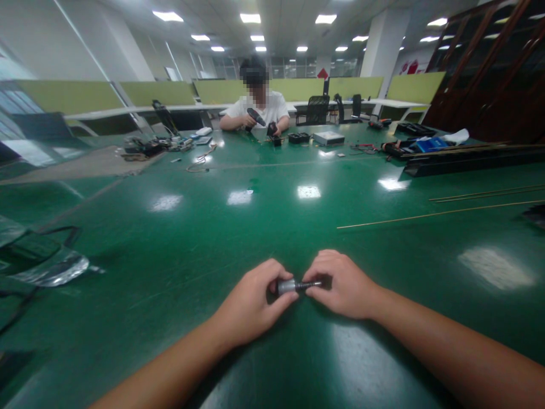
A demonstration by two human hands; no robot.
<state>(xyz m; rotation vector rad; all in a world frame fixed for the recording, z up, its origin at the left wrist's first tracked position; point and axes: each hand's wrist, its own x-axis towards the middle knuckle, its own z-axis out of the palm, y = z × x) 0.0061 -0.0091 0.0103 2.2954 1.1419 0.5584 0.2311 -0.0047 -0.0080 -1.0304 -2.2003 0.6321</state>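
Above the green tabletop, my left hand (258,300) is closed around a small silver cylinder with a dark ribbed shaft (286,286); its exact kind I cannot make out. The shaft points right and ends in a bright metal tip. On that side, my right hand (340,284) has its thumb and fingers closed about the ribbed shaft. The cylinder's left end is dark and partly covered by my left fingers.
A long thin rod (426,217) lies to the right, with a black channel (460,162) behind it. Clear plastic wrapping (51,267) is at left. Across the table (238,227), a co-worker (272,105) holds a power drill (256,117) near a black part.
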